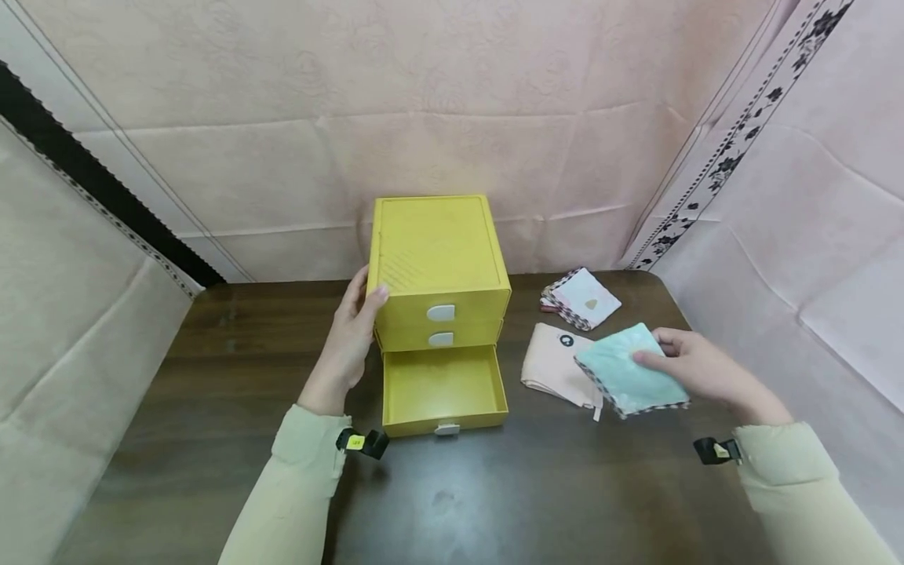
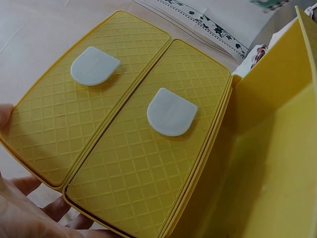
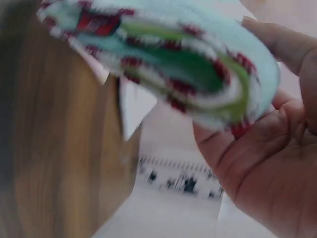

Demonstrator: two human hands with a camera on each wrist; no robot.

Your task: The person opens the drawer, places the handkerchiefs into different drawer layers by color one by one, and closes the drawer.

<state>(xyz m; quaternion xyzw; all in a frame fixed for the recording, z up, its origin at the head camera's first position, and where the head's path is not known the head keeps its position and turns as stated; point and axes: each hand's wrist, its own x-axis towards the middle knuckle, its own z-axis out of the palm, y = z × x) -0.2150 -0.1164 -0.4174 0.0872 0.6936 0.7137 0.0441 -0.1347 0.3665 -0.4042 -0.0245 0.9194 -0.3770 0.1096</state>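
Bracing a yellow plastic three-drawer cabinet (image 1: 442, 245), your left hand (image 1: 344, 345) in the head view grips its left side near the front, thumb at the upper edge and fingers along the side wall. The cabinet's bottom drawer (image 1: 445, 384) stands pulled out; the two above are closed. On the right, your right hand (image 1: 688, 365) pinches a folded turquoise cloth square with checked trim (image 1: 631, 370) by its upper right part, your thumb lying on the upper face and your fingers behind it. The turquoise cloth reaches out leftward from those fingertips and overlaps the right end of a folded cream cloth with a small dark ring mark (image 1: 558, 365). Beyond these, a folded white cloth with checked trim (image 1: 582, 300) lies on the dark brown wooden table (image 1: 282, 486).

In the left wrist view, your fingers run along the cabinet's side, and one fingertip shows at the opposite edge. Two white rounded handles (image 2: 173, 112) stand out from the grid-patterned drawer fronts, with the open drawer beside them.

In the right wrist view, blurred, the turquoise cloth sits between your thumb and fingers, its layered red, white and green edge projecting well past them; the palm lies apart from most of it.
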